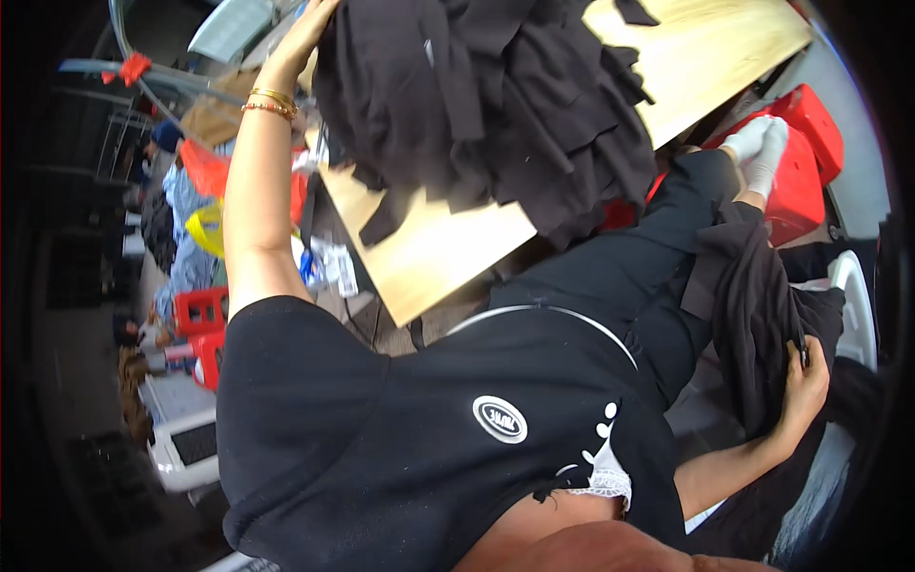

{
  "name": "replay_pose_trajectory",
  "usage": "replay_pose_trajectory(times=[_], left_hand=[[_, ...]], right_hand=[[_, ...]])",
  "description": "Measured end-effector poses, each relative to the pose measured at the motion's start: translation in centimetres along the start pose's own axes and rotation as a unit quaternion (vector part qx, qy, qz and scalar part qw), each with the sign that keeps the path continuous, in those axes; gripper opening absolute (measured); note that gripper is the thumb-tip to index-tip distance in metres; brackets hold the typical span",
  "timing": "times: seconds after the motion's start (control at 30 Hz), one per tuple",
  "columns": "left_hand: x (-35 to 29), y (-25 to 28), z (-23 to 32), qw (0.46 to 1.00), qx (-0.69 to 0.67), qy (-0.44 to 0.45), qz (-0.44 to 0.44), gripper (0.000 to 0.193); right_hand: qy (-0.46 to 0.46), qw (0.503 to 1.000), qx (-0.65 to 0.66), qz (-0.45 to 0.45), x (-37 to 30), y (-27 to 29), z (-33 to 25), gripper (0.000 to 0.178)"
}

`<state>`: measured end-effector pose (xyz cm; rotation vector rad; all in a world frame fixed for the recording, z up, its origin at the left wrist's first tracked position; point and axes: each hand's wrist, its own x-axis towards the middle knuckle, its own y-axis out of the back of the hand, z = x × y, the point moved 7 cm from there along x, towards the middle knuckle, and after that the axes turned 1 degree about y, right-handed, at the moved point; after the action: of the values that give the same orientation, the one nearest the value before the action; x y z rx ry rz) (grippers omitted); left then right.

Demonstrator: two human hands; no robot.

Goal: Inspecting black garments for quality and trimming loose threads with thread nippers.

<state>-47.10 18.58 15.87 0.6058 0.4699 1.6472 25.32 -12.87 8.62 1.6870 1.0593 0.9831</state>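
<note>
A large heap of dark brown-black cloth pieces (pixel 486 114) lies on a pale wooden tabletop (pixel 448 257), with strips hanging over its edge. At the top of the view, my left hand (pixel 310 24) reaches to the heap's left edge; its fingertips are cut off by the frame. My right hand (pixel 806 386) is low at the right, closed around a small black tool (pixel 803 351) whose kind is too small to make out. Against that hand, a dark garment or cloth piece (pixel 748 296) drapes over my lap and the seat beside me.
Red plastic stools (pixel 796 181) stand beyond my feet, beside the table. A white plastic chair back (pixel 856 305) is at the right. On the left are a white machine (pixel 186 448), a red crate-like stool (pixel 200 315), a yellow bag (pixel 205 229) and a metal frame (pixel 143 76).
</note>
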Motion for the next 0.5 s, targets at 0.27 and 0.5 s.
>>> replay_pose_trajectory(times=[0.27,0.5], left_hand=[[-3.2,-11.7,-1.4,0.923,-0.377,-0.021,0.078,0.063],[5.9,-14.5,-0.9,0.923,-0.308,-0.041,0.226,0.088]], right_hand=[[-0.001,1.000,0.020,0.010,-0.5,-0.2,-0.8,0.014],[-0.017,0.997,0.063,0.050,-1.2,-0.3,-1.1,0.014]])
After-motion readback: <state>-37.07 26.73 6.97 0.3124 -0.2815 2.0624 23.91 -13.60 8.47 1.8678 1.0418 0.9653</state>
